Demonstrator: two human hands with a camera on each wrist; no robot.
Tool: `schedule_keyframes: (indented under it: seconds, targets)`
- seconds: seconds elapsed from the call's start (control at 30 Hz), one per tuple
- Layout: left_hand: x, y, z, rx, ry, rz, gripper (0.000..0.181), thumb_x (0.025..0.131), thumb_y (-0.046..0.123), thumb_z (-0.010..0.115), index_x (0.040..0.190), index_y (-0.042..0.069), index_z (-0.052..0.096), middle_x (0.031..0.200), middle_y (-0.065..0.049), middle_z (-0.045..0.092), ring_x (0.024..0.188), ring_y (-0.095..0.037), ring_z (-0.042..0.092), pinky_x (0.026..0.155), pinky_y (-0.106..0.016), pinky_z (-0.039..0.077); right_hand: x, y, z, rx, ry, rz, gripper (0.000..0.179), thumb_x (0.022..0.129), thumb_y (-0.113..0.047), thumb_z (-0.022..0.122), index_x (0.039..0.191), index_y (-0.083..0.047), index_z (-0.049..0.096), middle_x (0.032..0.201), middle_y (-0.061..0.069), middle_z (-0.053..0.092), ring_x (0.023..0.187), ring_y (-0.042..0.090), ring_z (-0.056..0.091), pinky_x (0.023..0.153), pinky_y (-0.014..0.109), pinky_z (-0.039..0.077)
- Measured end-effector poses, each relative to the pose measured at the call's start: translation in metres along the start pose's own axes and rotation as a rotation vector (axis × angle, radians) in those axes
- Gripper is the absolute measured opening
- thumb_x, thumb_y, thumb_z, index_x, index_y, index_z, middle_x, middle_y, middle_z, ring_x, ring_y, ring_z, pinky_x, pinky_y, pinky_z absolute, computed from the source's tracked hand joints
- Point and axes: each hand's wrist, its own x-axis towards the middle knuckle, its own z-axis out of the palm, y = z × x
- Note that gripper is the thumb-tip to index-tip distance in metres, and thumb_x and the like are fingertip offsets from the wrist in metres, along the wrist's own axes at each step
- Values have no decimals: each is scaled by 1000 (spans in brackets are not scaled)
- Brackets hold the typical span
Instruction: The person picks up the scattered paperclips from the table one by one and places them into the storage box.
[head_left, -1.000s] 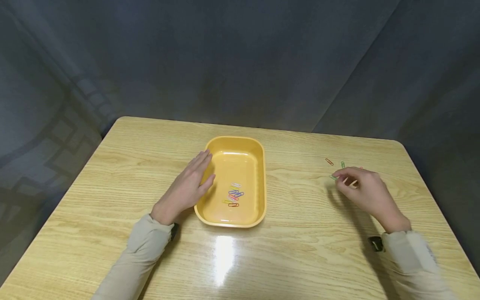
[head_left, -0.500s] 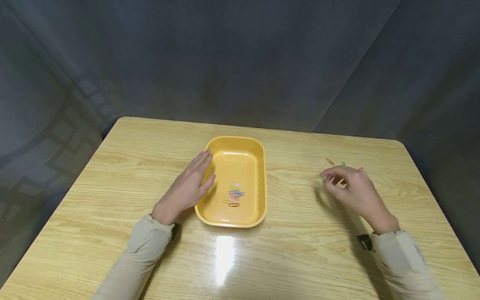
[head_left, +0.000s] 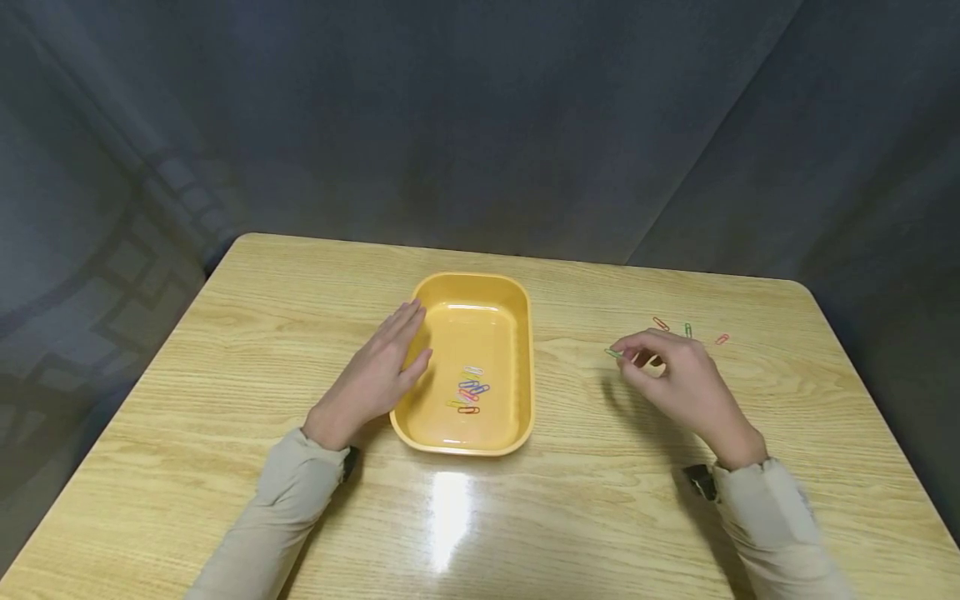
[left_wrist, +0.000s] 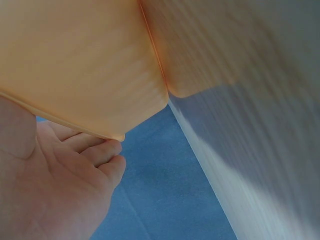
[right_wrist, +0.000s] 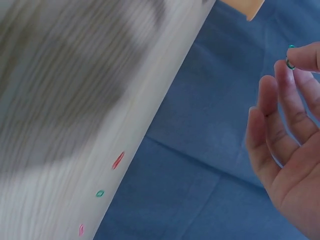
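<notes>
Between the thumb and a fingertip of my right hand (head_left: 678,375) is a green paper clip (head_left: 612,352), held above the table to the right of the yellow tray (head_left: 531,367). In the right wrist view the same green paper clip (right_wrist: 290,63) peeks out at the thumb tip, while the other fingers are spread apart. My left hand (head_left: 371,371) rests on the tray's left rim with its fingers straight. Seen from the left wrist, the fingers (left_wrist: 107,152) touch the rim from below. Several coloured paper clips (head_left: 468,392) lie on the tray floor.
On the wooden table (head_left: 600,517), right of the tray, lie a red paper clip (head_left: 660,323), another green paper clip (head_left: 687,331) and a pink paper clip (head_left: 722,339). A dark curtain (head_left: 480,125) hangs behind the table's far edge.
My right hand has moved left toward the tray with the green paper clip, uncovering the pink clip on the table. The left hand and the tray have stayed in place.
</notes>
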Motion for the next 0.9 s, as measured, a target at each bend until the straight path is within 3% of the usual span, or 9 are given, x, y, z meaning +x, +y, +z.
schedule_keyframes:
  seconds: [0.73, 0.9]
  targets:
    - [0, 0, 0, 6, 8, 12, 63, 104, 28, 49, 153, -6, 28, 163, -20, 22, 152, -36, 21, 127, -51, 21, 22, -41, 23, 122, -3, -100, 14, 88, -8, 69, 97, -17, 75, 89, -8, 72, 77, 8, 64, 67, 31, 54]
    - [0, 0, 0, 6, 3, 7, 63, 104, 28, 49, 153, -6, 28, 164, -20, 21, 153, -35, 20, 127, -50, 20, 28, -49, 29, 163, -12, -111, 15, 88, -7, 68, 97, -18, 75, 90, -9, 72, 79, 8, 63, 65, 26, 51]
